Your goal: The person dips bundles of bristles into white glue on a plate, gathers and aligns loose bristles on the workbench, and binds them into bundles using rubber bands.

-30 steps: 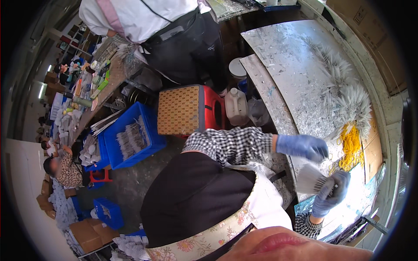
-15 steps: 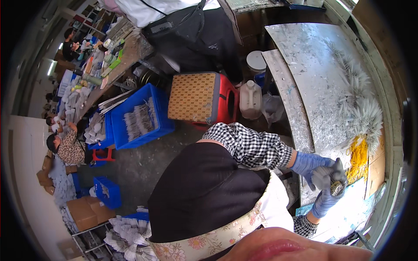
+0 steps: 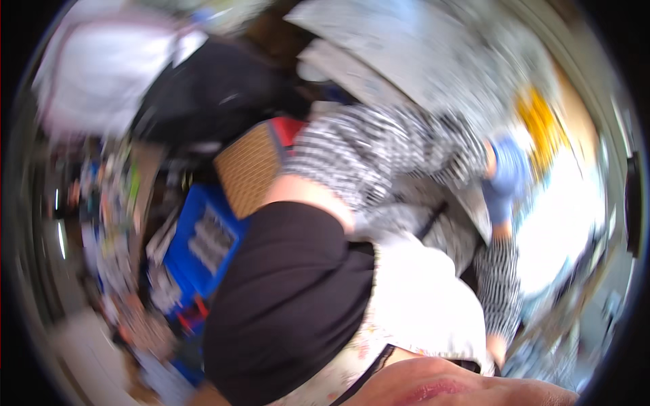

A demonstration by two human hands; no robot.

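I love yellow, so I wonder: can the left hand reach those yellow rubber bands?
Probably yes. The gloved left hand is close beside the yellow rubber bands, and nothing seems to block the way, though blur hides whether the hand is holding anything.

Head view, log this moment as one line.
Blue-gloved hands: close together | grip: unreadable, motion blur | nearby: yellow stringy heap, flat grey worktable
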